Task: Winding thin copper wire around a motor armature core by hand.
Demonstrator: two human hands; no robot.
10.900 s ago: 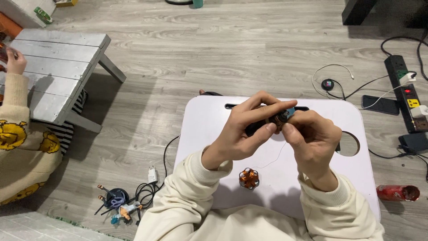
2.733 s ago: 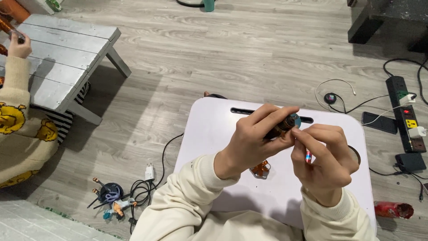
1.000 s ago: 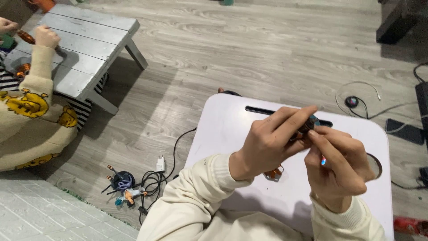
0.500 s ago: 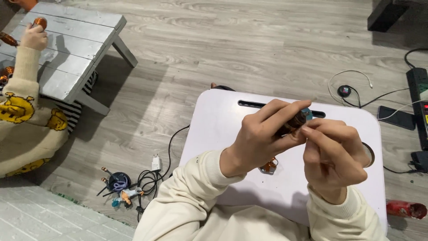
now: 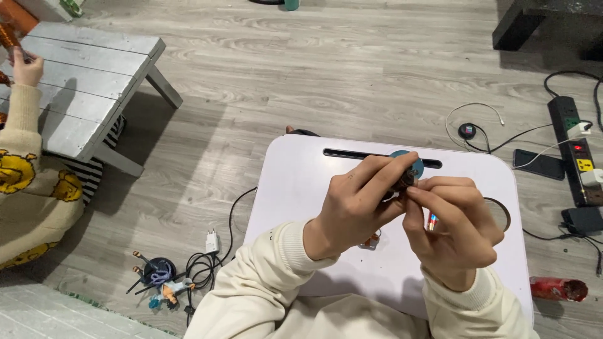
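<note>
1. Overhead, a person in a cream sweatshirt works above a white lap desk, both hands raised over its middle.
2. At centre, the left hand pinches a small dark part with a teal disc between thumb and curled fingers; the part sits at the fingertips, just above the desk's long slot.
3. Alongside, the right hand meets it from the other side, its thumb and forefinger closed narrowly on the same part, so the two hands touch around it.
4. Tucked inside the right hand's curled fingers, a thin red and blue tool shows only partly; what it is cannot be told.
5. Below the hands, a small orange piece rests on the desk, mostly hidden.
6. Rightward, a power strip, a dark phone and a red tube lie on the grey wood floor.
7. Leftward, another person's hand rests on a low grey slatted table, well apart from the work.
8. Near the desk's left edge, a white charger and tangled small figures lie on the floor.
</note>
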